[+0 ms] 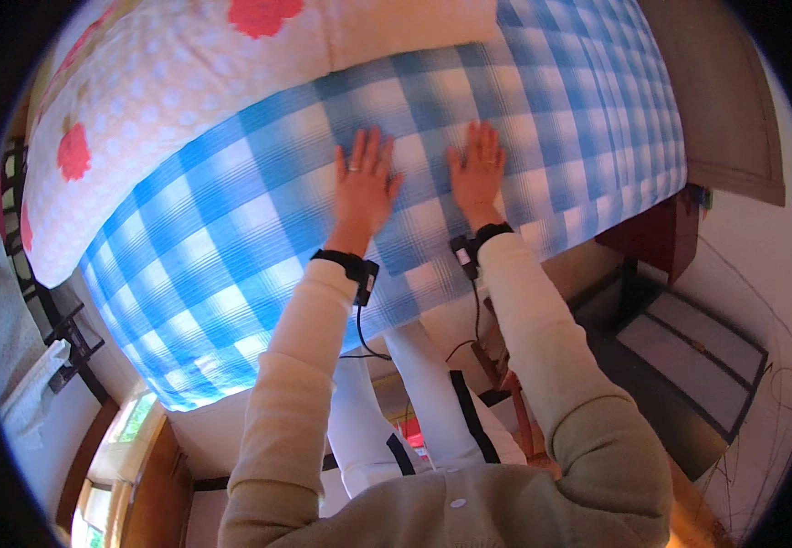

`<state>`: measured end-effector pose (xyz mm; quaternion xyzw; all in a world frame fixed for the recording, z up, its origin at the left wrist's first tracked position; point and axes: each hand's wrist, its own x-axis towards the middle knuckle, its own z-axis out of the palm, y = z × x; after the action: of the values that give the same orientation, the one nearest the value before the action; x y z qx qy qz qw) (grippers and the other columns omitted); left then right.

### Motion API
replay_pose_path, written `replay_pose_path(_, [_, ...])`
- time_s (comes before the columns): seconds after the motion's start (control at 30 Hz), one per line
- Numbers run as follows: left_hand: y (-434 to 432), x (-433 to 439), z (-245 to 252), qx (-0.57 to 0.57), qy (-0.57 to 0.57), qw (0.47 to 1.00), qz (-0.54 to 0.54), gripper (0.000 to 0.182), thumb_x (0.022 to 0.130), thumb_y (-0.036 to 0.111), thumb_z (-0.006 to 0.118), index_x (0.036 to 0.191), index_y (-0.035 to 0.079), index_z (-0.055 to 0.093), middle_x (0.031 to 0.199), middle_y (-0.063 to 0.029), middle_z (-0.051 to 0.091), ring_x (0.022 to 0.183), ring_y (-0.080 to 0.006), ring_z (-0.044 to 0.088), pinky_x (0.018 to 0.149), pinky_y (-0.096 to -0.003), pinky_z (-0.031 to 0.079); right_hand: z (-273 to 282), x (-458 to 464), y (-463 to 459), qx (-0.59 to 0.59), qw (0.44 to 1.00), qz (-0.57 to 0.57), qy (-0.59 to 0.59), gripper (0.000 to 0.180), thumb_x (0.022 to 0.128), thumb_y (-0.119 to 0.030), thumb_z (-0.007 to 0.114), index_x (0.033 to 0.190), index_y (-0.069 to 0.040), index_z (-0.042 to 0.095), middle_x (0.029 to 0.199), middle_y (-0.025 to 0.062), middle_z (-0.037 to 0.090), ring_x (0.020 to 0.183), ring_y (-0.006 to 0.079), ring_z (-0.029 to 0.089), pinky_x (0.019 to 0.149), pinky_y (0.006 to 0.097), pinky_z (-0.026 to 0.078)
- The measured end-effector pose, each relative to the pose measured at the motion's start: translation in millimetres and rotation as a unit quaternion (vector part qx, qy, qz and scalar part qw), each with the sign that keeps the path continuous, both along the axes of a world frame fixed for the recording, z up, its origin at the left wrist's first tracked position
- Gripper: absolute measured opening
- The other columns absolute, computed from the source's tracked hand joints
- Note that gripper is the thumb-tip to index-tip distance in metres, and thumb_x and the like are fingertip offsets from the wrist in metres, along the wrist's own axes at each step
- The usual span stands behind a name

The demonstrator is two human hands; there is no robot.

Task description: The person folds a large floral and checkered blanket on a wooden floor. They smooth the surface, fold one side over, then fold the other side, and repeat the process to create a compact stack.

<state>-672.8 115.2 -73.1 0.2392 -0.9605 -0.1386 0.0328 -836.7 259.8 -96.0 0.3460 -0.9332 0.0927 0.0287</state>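
Observation:
A blue and white checked bed sheet (286,185) covers the bed in front of me and hangs over its near side. My left hand (365,179) lies palm down on the sheet with the fingers spread; a ring shows on one finger. To its right, my right hand (479,164) rests flat on the same cloth, thumb apart from the fingers. Neither hand holds anything. Beyond them a pale dotted quilt (183,89) with red patches lies over the far part of the sheet. Black wrist straps with small cabled devices sit on both wrists.
A brown headboard (724,103) stands at the bed's right end. Below it are a dark red cabinet (656,229) and a grey-topped case (693,349) on the floor. At the left is a dark rack (70,335) with cloth; a wooden door (146,486) stands lower left.

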Motion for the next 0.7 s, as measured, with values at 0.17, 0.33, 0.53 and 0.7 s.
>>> replay_pose_path(0.17, [115.9,-8.6,3.7,-0.036,-0.095,0.96,-0.261,0.062,0.1,0.046,0.044,0.154,0.018,0.033,0.165,-0.006,0.018,0.152,-0.0248,0.015,0.122,-0.0513,0.009,-6.6,-46.9,128.6,0.024,0.986,-0.165,-0.026,0.068,0.1,-0.05,0.042,0.155,-0.01,0.03,0.162,0.0187,0.022,0.15,0.0366,0.017,0.119,0.0551,0.013])
replay_pose_path(0.33, [196.2,37.3,-10.4,0.009,0.034,0.921,-0.388,0.056,0.098,0.038,0.049,0.149,0.017,0.04,0.161,-0.0058,0.029,0.15,-0.0236,0.021,0.124,-0.0451,0.012,-23.0,-39.2,224.0,-0.035,0.953,-0.302,0.011,0.068,0.101,-0.049,0.04,0.156,-0.01,0.028,0.161,0.0203,0.021,0.15,0.0371,0.016,0.118,0.0583,0.011])
replay_pose_path(0.53, [189.3,126.5,6.7,0.286,-0.055,0.824,-0.486,0.048,0.092,0.02,0.057,0.14,0.013,0.051,0.147,-0.0116,0.047,0.141,-0.0258,0.039,0.121,-0.0428,0.024,-6.2,10.7,262.7,-0.156,0.888,-0.425,-0.085,0.062,0.103,-0.04,0.043,0.155,-0.009,0.03,0.161,0.0188,0.023,0.149,0.0371,0.02,0.119,0.054,0.016])
replay_pose_path(0.7, [22.6,207.1,38.9,0.171,0.041,0.984,-0.031,0.059,0.09,0.024,0.064,0.144,0.011,0.046,0.153,-0.016,0.039,0.146,-0.032,0.03,0.12,-0.0494,0.022,41.0,40.4,149.7,-0.146,0.977,-0.141,-0.062,0.057,0.105,-0.034,0.044,0.154,-0.008,0.031,0.16,0.0184,0.025,0.147,0.0383,0.022,0.119,0.0508,0.02])
